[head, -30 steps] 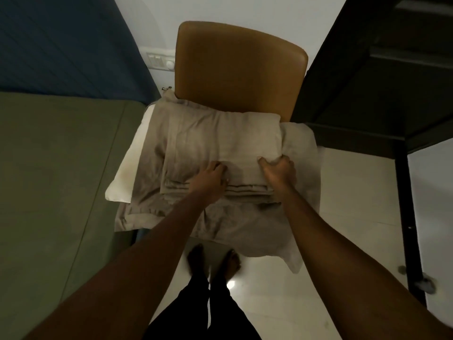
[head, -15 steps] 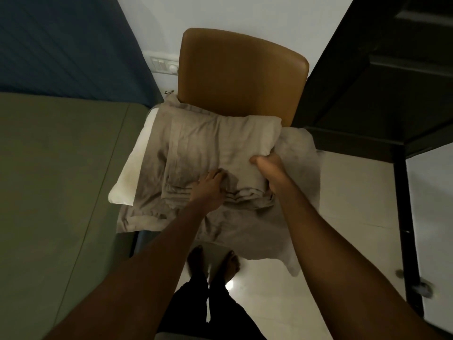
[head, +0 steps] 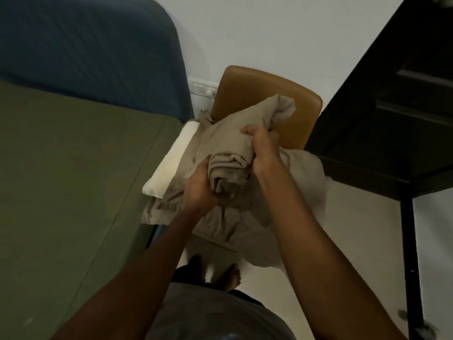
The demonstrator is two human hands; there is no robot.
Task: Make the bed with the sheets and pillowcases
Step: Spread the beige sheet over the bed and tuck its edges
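A folded beige sheet [head: 235, 143] is lifted off the pile on the tan chair [head: 267, 94]. My left hand [head: 198, 190] grips its near lower end from the left. My right hand [head: 266, 148] clasps it from the right, thumb on top. Under it lie more beige linen [head: 301, 192] and a white pillow [head: 171, 160] on the chair seat. The bare green mattress [head: 73, 180] fills the left of the view.
A blue padded headboard [head: 98, 52] rises behind the mattress. A dark wooden desk [head: 392, 119] with a black leg stands at the right. A wall switch plate [head: 204, 88] sits beside the chair. My bare feet stand on the pale tiled floor [head: 355, 241].
Both hands went from resting on the flat folded sheet to gripping it and raising it off the pile; the sheet has bunched up. The view has pulled back and tilted up.
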